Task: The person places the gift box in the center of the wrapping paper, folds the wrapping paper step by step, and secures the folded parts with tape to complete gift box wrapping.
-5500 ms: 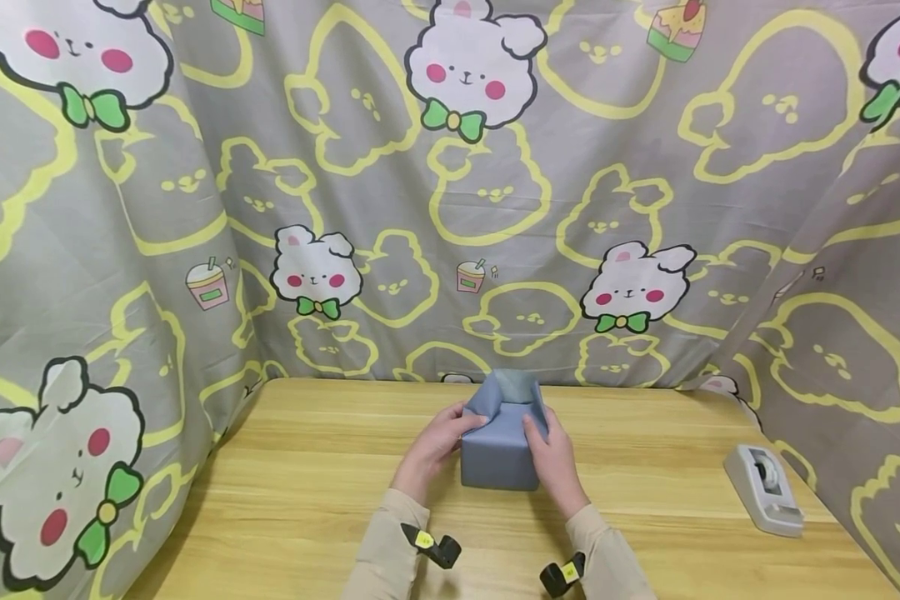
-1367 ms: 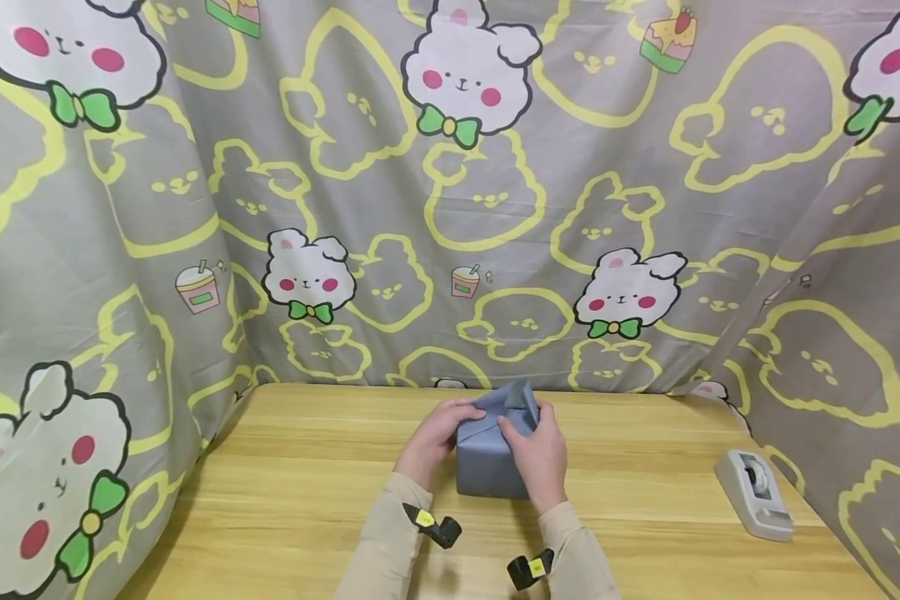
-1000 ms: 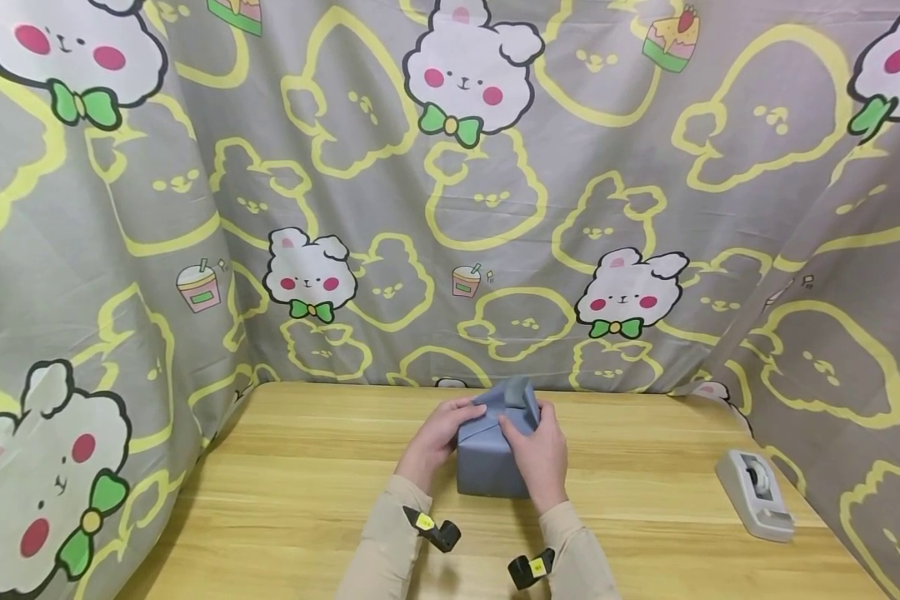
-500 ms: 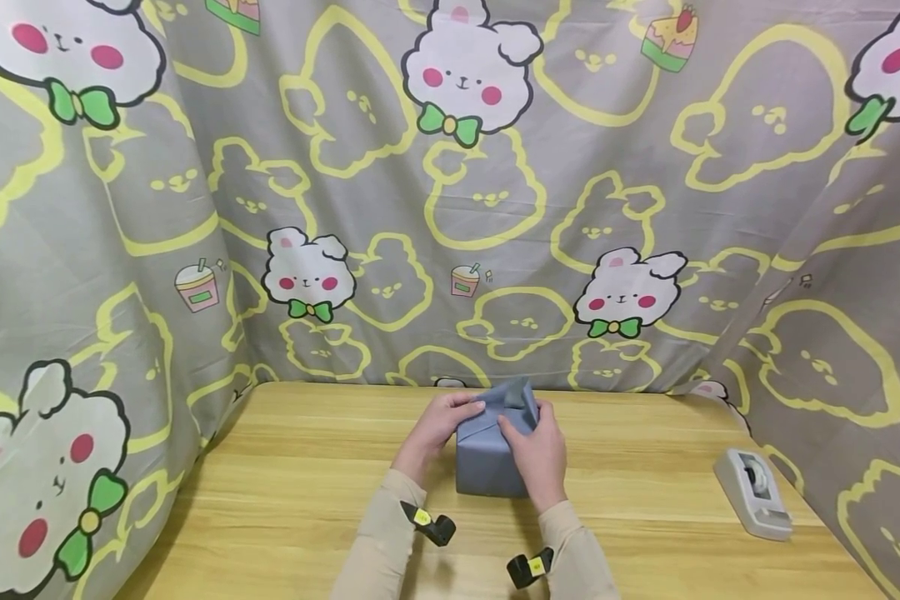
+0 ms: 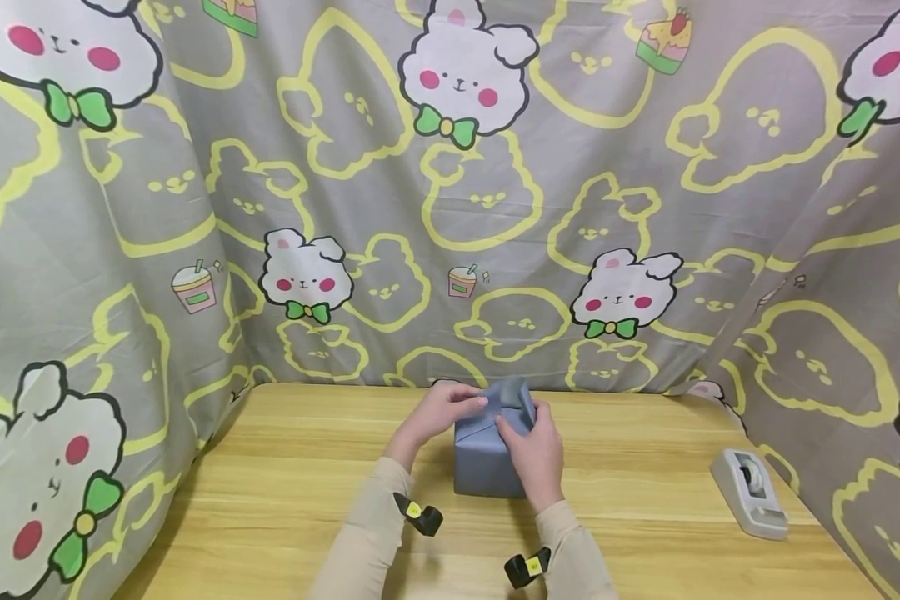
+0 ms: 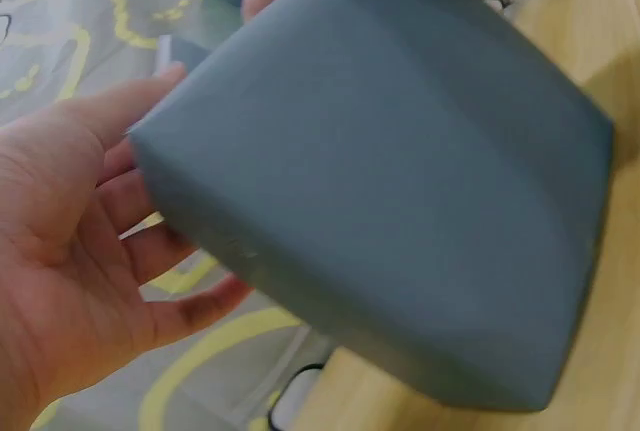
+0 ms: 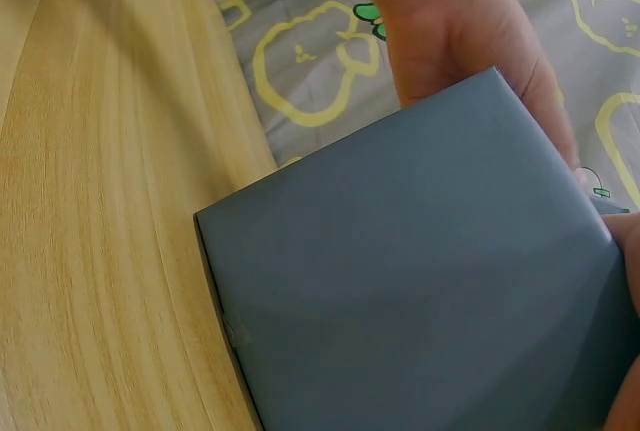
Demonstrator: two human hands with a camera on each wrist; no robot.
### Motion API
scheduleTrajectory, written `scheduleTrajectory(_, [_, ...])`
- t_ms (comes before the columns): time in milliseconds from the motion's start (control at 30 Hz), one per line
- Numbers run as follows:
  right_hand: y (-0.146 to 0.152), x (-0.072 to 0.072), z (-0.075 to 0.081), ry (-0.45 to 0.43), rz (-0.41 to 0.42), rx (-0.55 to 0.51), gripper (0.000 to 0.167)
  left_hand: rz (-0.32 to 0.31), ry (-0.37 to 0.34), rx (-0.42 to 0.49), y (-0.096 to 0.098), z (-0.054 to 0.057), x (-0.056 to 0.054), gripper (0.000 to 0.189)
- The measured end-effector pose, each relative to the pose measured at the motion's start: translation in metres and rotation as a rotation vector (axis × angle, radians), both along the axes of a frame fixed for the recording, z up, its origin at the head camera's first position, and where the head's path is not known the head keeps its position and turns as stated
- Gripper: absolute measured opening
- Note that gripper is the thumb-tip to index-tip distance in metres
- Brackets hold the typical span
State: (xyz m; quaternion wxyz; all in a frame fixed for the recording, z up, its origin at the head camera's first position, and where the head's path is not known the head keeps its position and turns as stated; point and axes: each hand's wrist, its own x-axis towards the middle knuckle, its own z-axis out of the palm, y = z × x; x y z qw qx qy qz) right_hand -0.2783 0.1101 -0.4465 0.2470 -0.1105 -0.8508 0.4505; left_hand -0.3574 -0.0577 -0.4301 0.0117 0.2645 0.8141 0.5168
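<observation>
A box wrapped in blue-grey paper (image 5: 487, 473) stands on the table, its far end still showing raised wrapping paper (image 5: 512, 393). My left hand (image 5: 444, 411) pinches the paper at the far left top edge, thumb above. Across the right side lies my right hand (image 5: 536, 454), gripping the box with its thumb on the folded top. In the left wrist view a broad plain face of the box (image 6: 380, 191) fills the middle, with the left hand (image 6: 75, 231) at its corner. The right wrist view shows another smooth face (image 7: 400, 261); most of the right hand's fingers are hidden there.
A grey tape dispenser (image 5: 750, 493) with a roll of tape stands on the right of the wooden table (image 5: 292, 492). A patterned curtain (image 5: 390, 208) hangs behind and at both sides. Black wrist cameras (image 5: 527, 569) sit on both sleeves.
Since the earliest frame the left paper flap has been folded over the top, leaving a slanting edge. Lately my left hand has shifted towards the box's far end; the right hand stays nearly still.
</observation>
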Motion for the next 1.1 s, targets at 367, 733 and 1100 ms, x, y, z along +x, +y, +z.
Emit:
scheduleTrajectory(367, [-0.001,-0.001,0.0,0.007,0.008,0.003,0.059,0.058,0.136,-0.079,0.002,0.009,0.001,0.019])
scheduleTrajectory(733, [-0.001,-0.001,0.0,0.009,0.004,0.011,0.06,0.061,0.16,-0.105,0.009,0.019,-0.004,0.017])
scheduleTrajectory(1100, [0.0,-0.001,-0.001,0.012,0.004,0.014,0.058,0.077,0.147,-0.133,0.018,0.031,-0.005,0.016])
